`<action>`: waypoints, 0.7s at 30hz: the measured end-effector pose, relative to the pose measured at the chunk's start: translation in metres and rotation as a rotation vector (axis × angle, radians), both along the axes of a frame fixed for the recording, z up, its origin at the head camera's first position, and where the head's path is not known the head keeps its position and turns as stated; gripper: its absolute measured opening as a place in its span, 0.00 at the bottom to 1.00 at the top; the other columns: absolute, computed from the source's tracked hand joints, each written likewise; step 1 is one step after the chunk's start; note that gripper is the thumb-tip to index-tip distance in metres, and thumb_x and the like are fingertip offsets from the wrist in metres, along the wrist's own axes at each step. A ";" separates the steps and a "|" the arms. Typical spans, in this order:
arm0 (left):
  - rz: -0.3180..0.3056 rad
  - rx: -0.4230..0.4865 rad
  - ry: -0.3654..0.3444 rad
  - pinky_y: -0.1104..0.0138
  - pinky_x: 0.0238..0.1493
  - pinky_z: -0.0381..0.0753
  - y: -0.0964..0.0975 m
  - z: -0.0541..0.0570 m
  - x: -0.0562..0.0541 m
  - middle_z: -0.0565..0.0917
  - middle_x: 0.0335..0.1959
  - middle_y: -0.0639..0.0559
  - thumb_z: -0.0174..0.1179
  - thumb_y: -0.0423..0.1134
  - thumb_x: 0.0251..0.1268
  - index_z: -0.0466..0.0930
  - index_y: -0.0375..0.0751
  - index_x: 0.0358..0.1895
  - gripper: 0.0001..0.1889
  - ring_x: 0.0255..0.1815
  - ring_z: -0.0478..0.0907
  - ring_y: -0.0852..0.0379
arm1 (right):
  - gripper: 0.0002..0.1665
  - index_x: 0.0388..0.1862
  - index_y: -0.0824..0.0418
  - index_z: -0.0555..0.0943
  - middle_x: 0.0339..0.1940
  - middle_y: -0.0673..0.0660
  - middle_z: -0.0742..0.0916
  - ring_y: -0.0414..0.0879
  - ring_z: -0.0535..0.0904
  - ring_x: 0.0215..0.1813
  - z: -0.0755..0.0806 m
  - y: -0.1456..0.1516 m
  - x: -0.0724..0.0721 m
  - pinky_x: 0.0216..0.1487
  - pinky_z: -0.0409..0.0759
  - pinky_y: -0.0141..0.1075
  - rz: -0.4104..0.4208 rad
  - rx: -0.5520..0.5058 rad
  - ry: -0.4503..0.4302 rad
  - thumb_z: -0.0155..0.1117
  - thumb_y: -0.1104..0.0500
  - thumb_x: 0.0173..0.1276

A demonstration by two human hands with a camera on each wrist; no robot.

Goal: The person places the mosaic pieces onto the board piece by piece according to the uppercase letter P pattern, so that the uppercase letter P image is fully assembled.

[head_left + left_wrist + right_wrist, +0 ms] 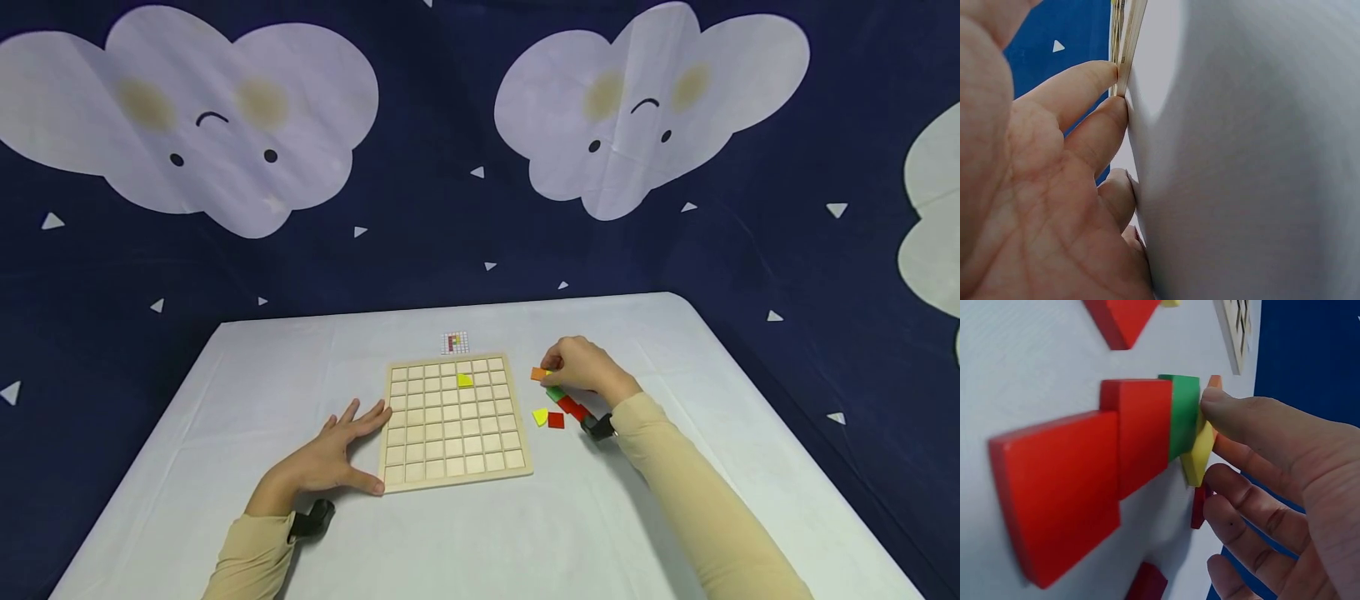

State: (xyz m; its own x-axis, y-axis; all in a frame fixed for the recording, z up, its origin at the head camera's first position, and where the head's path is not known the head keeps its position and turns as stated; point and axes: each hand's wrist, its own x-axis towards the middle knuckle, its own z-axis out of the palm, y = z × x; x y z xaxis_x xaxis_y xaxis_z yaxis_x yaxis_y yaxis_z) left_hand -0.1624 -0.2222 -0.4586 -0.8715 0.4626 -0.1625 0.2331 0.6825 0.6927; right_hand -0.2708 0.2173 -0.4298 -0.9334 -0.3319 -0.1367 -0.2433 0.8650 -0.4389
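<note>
My left hand (330, 454) has its fingers spread, with fingertips and thumb against the left edge of a wooden grid board (442, 485). In the left wrist view its fingertips (1113, 109) touch the board's edge (1132, 44). One yellow rounded tile (465, 381) lies on the board's upper part. Right of the board, my right hand (588, 367) pinches an orange tile (537, 374) between thumb and finger. A yellow tile (1196, 459) sits under the thumb, beside a green tile (1184, 415) and two red tiles (1060, 487) in a row.
Between board and row lie a loose yellow rounded tile (541, 416) and a red tile (556, 420). Darker red tiles (1147, 582) show below the hand in the right wrist view. A small pattern card (454, 342) lies behind the board on the white table (480, 542).
</note>
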 end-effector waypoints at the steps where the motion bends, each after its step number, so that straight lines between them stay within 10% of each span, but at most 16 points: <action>1: 0.000 0.001 -0.001 0.27 0.83 0.25 0.000 0.000 0.000 0.52 0.89 0.38 0.89 0.50 0.38 0.60 0.40 0.85 0.66 0.89 0.29 0.24 | 0.16 0.50 0.59 0.93 0.43 0.52 0.93 0.46 0.84 0.45 -0.001 0.000 0.000 0.54 0.86 0.45 0.000 0.004 0.006 0.81 0.53 0.66; 21: 0.000 0.008 0.004 0.26 0.83 0.25 0.000 -0.001 0.000 0.53 0.89 0.38 0.89 0.50 0.39 0.60 0.40 0.85 0.66 0.89 0.29 0.24 | 0.15 0.49 0.59 0.93 0.44 0.54 0.94 0.44 0.84 0.41 -0.009 -0.003 0.000 0.48 0.87 0.42 -0.038 0.016 0.063 0.80 0.53 0.66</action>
